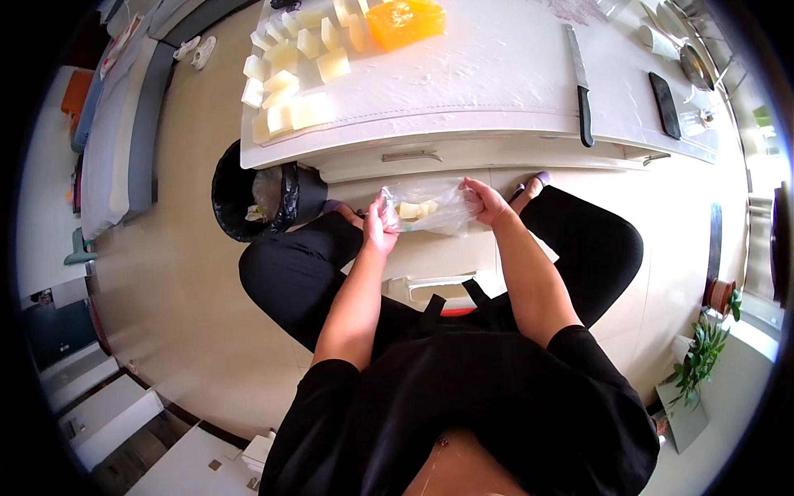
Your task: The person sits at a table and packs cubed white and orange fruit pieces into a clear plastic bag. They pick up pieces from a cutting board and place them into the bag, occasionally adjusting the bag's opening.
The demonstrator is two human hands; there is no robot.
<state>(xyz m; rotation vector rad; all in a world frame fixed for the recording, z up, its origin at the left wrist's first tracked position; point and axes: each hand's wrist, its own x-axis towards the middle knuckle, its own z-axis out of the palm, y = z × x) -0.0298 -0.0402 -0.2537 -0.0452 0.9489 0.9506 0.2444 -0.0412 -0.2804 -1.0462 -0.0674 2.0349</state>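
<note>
Between my hands, above the lap and in front of the table edge, is a clear plastic bag (443, 195) with pale yellow chunks (415, 210) inside. My left hand (379, 224) grips the bag's left end, and my right hand (487, 201) grips its right end. On the white table (446, 93), pale yellow blocks (282, 56) stand and lie in a loose group at the left. An orange plastic-wrapped block (406, 23) sits beside them. A long knife with a black handle (584, 115) lies farther right, its blade pointing away from me.
A black bin with a liner (229, 198) stands on the floor by the table's left corner. A black phone-like object (664, 105), a small pan (696, 67) and glassware are at the table's right end. A drawer with a metal handle (412, 156) is below the tabletop.
</note>
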